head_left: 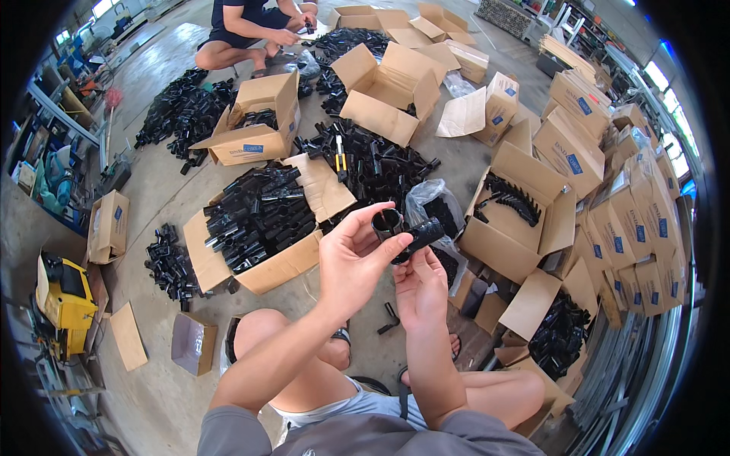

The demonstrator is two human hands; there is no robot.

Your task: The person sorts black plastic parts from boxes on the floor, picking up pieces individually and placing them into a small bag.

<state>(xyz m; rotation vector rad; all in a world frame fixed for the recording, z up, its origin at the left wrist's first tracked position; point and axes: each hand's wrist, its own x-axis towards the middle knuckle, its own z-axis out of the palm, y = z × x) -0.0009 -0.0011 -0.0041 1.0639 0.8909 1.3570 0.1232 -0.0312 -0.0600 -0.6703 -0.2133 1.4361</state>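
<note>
**Black fitting held between 2 hands, long axis running up to the right**

The left hand (351,258) has its grip closed on the black plastic connector (403,232): thumb across the lower side, fingers curled over the round open socket at the upper left end. The right hand (419,287) sits just below, its fingertips pinching the connector's underside near the middle. From both grips the piece extends up and to the right, its ribbed tube end free in the air. The left hand is nearer the socket, the right nearer the tube. Beyond, an open cardboard box (262,270) of similar black parts lies on the concrete floor (160,205) to the left, and a clear plastic bag (433,199) lies just behind the hands.
</note>
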